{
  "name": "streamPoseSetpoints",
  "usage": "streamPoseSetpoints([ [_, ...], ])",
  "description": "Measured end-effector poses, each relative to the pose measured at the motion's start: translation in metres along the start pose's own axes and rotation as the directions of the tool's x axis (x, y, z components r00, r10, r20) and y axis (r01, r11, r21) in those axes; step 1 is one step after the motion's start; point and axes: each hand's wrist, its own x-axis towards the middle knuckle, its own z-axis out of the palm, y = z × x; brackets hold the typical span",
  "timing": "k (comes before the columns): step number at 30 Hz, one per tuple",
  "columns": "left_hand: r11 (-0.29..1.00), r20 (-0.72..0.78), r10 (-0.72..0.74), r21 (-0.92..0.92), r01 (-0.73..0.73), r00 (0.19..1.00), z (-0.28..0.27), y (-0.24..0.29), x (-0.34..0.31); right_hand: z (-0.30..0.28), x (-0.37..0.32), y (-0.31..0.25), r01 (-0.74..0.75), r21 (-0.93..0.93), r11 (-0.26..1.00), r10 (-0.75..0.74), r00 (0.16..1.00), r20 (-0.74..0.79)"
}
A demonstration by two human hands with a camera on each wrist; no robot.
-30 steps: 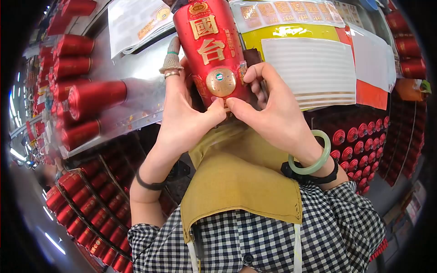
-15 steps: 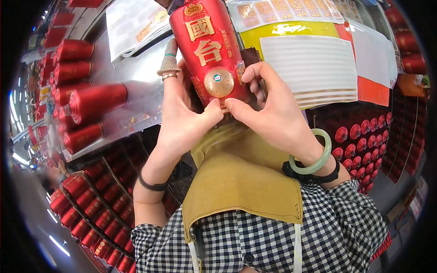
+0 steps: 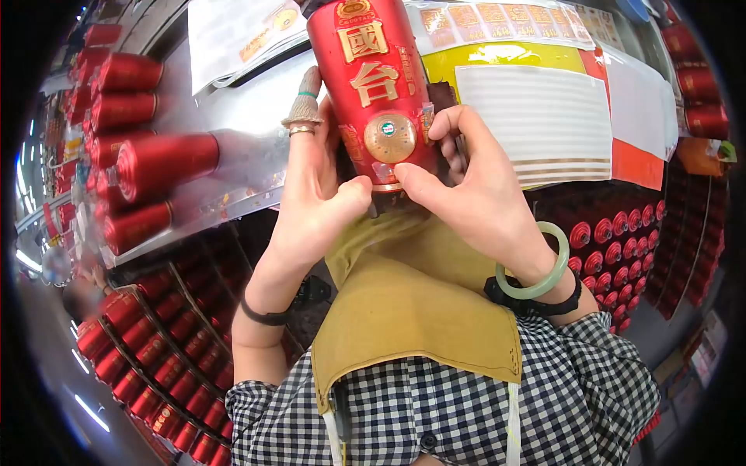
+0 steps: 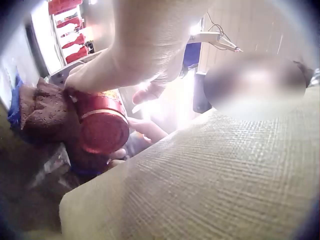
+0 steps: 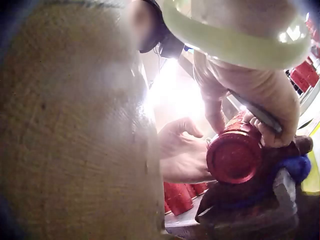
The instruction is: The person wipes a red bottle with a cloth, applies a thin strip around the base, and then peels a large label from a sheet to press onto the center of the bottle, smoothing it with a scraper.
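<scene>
Shift: red bottle [image 3: 373, 78] sits a little further right than half a second ago; both thumbs have slid below the gold seal [image 3: 389, 138].
Bottle: held before the chest, above the apron [image 3: 412, 303], base toward the person.
Left hand [image 3: 315, 194]: wrapped round the bottle's left side, thumb at its base band.
Right hand [image 3: 478, 190]: grasping the right side, thumb on the base band.
Tabletop [image 3: 249, 109]: label sheets [image 3: 528, 116] behind the bottle, spare bottles [image 3: 163, 163] lying at left.
</scene>
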Motion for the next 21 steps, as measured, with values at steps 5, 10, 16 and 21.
streamPoseSetpoints([
  [5,1.0,-0.003,0.015,-0.003,-0.015,1.0,0.0,-0.003,-0.002,0.001,0.0,-0.001,0.004,-0.009,1.0,-0.004,1.0,0.0],
  [10,1.0,-0.001,-0.002,0.006,0.002,1.0,-0.004,-0.005,-0.003,-0.005,0.001,-0.004,-0.045,0.042,0.998,0.042,0.997,0.057],
  [16,0.999,-0.01,0.021,-0.036,-0.022,1.0,0.002,-0.006,-0.006,-0.01,-0.001,-0.005,-0.061,0.096,0.993,0.052,0.994,0.092],
  [21,0.987,0.001,0.131,0.095,-0.131,0.991,-0.002,-0.024,-0.015,-0.024,-0.002,-0.019,-0.012,0.044,0.999,0.009,0.997,0.077],
])
